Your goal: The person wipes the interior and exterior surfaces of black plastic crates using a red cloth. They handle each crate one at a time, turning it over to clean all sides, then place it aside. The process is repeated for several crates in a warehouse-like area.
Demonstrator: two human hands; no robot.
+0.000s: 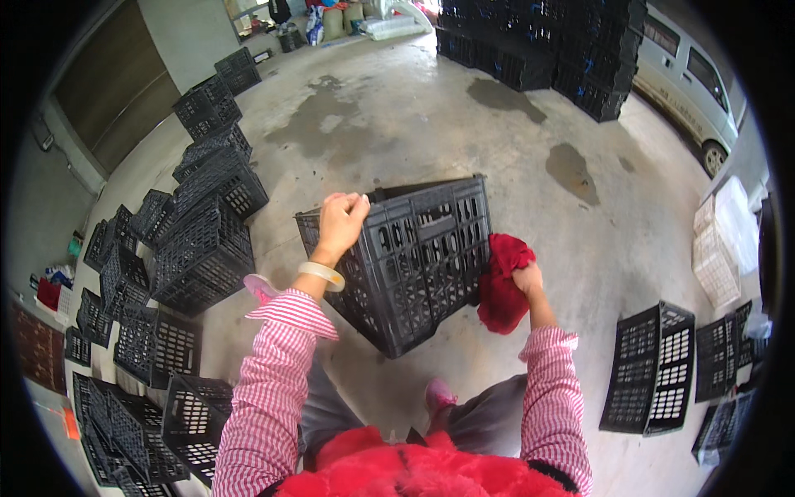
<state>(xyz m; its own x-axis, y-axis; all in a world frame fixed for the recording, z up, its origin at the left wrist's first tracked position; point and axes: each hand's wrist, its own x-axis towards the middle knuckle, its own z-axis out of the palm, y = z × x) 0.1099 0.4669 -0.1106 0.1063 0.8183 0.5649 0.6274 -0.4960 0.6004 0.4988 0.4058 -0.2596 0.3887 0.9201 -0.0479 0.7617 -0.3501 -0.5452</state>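
While the black crate (424,263) is before us:
- our left hand (341,224) curls its fingers over the crate's top edge
- our right hand (527,279) clenches a red cloth (503,291) (fingertips hidden) beside the crate

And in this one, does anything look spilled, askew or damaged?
Dark, irregular patches on the grey concrete floor ahead contrast with its paler surface, like spills or stains; I can't tell which. The black slatted plastic crate is tilted, but the left hand holds its rim. No damage shows clearly.
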